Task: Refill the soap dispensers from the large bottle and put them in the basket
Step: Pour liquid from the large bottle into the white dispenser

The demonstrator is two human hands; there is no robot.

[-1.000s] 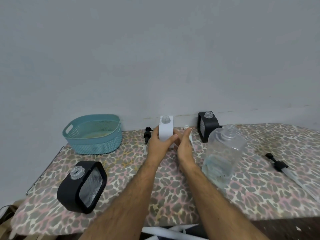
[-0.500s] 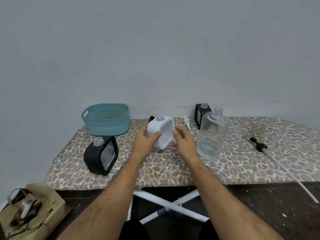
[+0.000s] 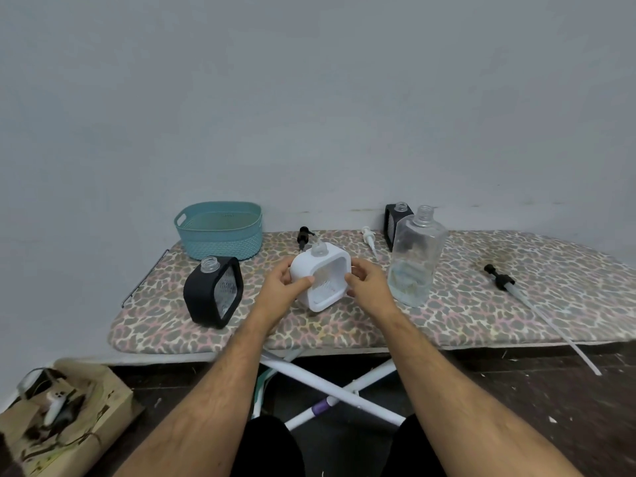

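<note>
Both hands hold the uncapped white dispenser [image 3: 321,277]; basket [image 3: 220,232] empty.

We hold the white dispenser [image 3: 321,277] between our left hand [image 3: 283,293] and right hand [image 3: 370,287], tilted, its open neck up, above the leopard-print tabletop [image 3: 481,315]. The large clear bottle [image 3: 416,259] stands uncapped just right of it, a black dispenser [image 3: 213,292] to the left, and the teal basket [image 3: 220,230] sits behind that.
</note>
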